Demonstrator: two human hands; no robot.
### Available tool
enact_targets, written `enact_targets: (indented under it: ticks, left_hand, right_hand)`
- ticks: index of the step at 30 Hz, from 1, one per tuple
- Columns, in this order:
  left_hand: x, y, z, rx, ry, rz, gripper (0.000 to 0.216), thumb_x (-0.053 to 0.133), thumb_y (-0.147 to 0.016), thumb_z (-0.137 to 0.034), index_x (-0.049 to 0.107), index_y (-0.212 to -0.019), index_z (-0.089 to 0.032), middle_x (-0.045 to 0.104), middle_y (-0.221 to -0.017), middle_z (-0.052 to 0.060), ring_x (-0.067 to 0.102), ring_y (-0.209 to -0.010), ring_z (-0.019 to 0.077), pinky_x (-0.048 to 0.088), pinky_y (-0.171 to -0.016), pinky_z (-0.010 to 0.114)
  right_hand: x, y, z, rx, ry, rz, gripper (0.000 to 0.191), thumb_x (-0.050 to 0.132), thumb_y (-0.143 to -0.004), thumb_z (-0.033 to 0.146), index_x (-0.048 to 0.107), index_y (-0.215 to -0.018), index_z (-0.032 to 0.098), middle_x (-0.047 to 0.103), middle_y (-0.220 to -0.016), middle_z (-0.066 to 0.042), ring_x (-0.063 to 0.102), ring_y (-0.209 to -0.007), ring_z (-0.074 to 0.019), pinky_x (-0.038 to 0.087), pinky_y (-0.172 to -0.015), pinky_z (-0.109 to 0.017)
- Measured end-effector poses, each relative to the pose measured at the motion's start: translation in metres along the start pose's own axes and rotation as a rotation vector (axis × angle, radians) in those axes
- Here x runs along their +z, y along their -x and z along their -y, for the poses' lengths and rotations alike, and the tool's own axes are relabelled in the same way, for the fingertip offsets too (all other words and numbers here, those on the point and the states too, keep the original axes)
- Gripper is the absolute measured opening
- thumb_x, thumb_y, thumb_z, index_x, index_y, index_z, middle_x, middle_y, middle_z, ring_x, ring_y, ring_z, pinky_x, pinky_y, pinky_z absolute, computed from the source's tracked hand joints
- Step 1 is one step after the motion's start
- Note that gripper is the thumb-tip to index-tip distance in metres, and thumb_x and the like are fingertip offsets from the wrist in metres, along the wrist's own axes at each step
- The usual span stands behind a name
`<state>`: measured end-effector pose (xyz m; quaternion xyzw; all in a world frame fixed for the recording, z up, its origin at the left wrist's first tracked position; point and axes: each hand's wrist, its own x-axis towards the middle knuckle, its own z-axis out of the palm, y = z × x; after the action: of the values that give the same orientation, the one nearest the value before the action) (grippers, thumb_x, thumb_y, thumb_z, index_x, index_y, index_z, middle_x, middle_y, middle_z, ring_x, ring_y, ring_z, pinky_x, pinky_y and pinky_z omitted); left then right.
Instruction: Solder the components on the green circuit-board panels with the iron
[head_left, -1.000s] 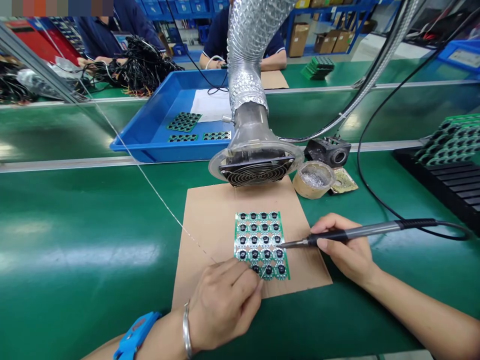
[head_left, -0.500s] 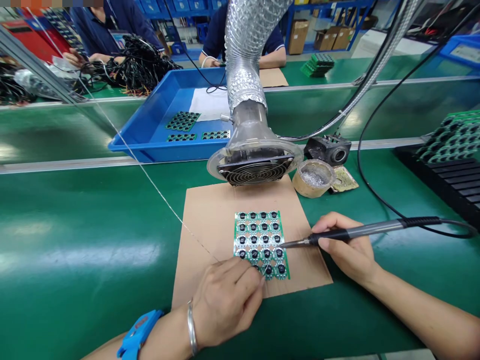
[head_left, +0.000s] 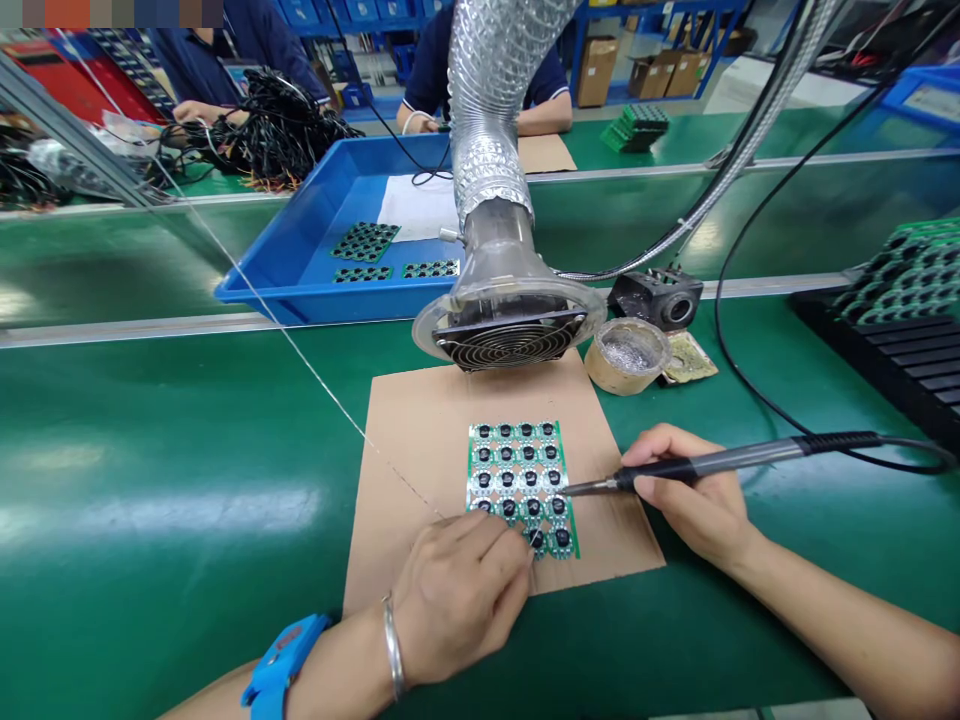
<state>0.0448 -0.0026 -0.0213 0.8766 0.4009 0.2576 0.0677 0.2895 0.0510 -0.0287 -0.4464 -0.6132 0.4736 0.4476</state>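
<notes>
A green circuit board panel (head_left: 519, 466) with rows of round black parts lies on a piece of cardboard (head_left: 412, 430). My right hand (head_left: 694, 490) is closed round a soldering iron (head_left: 720, 460), its tip at the panel's right side by a black part. My left hand (head_left: 469, 590) is closed in a pinch over the panel's lower left corner and hides some of its parts. A thin solder wire (head_left: 315, 372) runs down from the upper left into this hand; its end near the fingertips is hard to make out. A blue strap and a silver bangle circle the left wrist.
A fume extractor hood (head_left: 510, 310) hangs just beyond the panel. A blue tray (head_left: 300, 225) holds more panels. Right of the hood stand a tub of solder bits (head_left: 628, 355) and an iron holder (head_left: 660, 298). Panels fill a black rack (head_left: 892, 350). Two people sit opposite.
My left hand has shifted slightly right and up over the panel, with the solder wire. The soldering iron stays almost in place. A co-worker's hand at the far left has moved.
</notes>
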Motion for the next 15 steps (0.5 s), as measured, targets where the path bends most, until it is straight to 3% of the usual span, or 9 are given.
enact_targets:
  ticks: [15]
  left_hand:
    - [-0.011, 0.003, -0.001, -0.034, 0.06, -0.046, 0.012, 0.053, -0.077, -0.012, 0.047, -0.068, -0.017, 0.043, -0.058, -0.003, 0.036, -0.054, 0.01, 0.026, -0.048, 0.026]
  right_hand:
    - [-0.002, 0.002, -0.002, -0.031, -0.059, -0.064, 0.01, 0.063, -0.073, 0.029, 0.061, -0.08, 0.022, 0.057, -0.069, -0.002, 0.048, -0.061, -0.0164, 0.036, -0.052, -0.028]
